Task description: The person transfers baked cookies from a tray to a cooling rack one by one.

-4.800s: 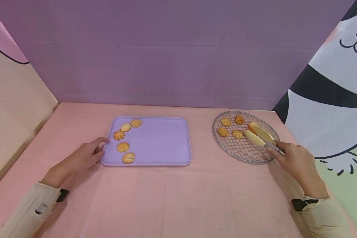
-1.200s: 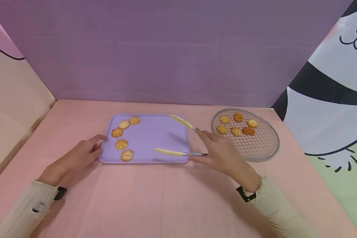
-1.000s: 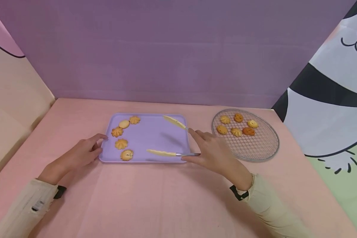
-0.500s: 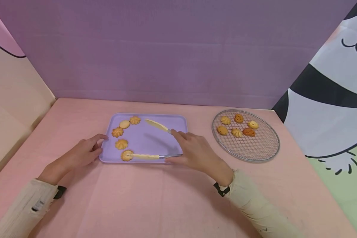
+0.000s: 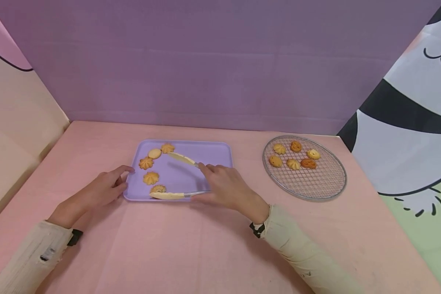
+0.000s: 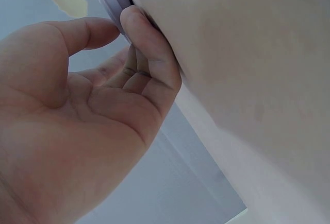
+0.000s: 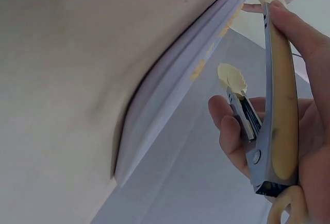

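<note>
My right hand (image 5: 226,190) grips metal tongs with cream-coloured tips (image 5: 169,196) over the lilac tray (image 5: 213,153). The two tong arms are spread wide apart, with nothing held between them. The lower tip overlaps a round cookie (image 5: 158,188) at the tray's near left; the upper tip reaches close to a ridged cookie (image 5: 167,148). In the right wrist view the tongs' wooden-looking handle (image 7: 283,95) lies within the hand. My left hand (image 5: 95,196) pinches the tray's left rim, thumb and finger meeting its edge in the left wrist view.
An oval cookie (image 5: 154,153) and two ridged ones, the upper cookie (image 5: 145,163) and the lower cookie (image 5: 151,178), lie along the tray's left side. To the right a round wire-mesh rack (image 5: 312,183) bears several cookies. A purple backdrop (image 5: 220,81) rises behind the pink-covered table (image 5: 169,245).
My right hand has carried the spread tongs leftward from the rack, across the tray to its left-side cookies. The left hand keeps its place on the rim.
</note>
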A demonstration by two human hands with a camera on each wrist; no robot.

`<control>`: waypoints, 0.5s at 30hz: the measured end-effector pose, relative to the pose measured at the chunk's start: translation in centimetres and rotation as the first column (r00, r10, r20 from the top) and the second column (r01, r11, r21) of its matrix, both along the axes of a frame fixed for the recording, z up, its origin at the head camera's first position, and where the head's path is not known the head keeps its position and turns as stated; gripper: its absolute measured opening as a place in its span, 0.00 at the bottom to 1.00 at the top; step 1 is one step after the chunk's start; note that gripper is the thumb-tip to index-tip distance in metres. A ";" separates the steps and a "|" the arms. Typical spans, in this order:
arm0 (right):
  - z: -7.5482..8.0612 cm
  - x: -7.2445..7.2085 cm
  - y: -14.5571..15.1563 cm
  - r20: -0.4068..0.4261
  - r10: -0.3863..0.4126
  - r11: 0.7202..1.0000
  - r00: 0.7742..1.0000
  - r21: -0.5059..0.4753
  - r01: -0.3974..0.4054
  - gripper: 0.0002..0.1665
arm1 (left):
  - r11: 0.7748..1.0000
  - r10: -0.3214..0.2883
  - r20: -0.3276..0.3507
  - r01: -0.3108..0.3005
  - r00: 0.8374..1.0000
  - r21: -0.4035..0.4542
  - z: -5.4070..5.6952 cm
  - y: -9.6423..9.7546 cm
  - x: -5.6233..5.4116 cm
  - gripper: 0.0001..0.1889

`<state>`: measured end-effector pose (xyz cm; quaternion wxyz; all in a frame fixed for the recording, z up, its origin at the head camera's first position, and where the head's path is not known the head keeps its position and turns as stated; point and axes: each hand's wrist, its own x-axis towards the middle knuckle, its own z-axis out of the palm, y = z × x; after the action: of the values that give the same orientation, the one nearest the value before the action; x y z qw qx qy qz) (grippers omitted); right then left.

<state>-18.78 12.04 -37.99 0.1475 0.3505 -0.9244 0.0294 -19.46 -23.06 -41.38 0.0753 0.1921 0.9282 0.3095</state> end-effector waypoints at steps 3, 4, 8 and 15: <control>-0.1 -0.3 0.1 0.035 -0.019 1.000 0.999 0.007 0.018 0.53 | 1.000 -0.004 0.001 0.004 1.000 0.002 0.0 0.1 0.0 0.23; -0.1 -0.4 0.1 0.045 -0.027 1.000 0.999 0.010 0.026 0.54 | 1.000 -0.005 0.001 0.005 1.000 0.003 0.0 0.1 -0.1 0.23; -0.1 -0.8 0.6 0.024 -0.047 0.999 0.999 0.021 0.046 0.54 | 1.000 -0.002 0.000 0.002 1.000 0.003 0.1 0.2 -0.1 0.24; -0.2 -1.2 1.0 0.001 0.007 1.000 1.000 -0.006 -0.007 0.44 | 1.000 -0.011 -0.030 0.011 0.999 0.000 0.0 0.1 -0.1 0.23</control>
<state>-19.94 13.00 -38.17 0.1479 0.3533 -0.9232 0.0327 -19.56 -23.00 -41.41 0.0632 0.2019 0.9281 0.3064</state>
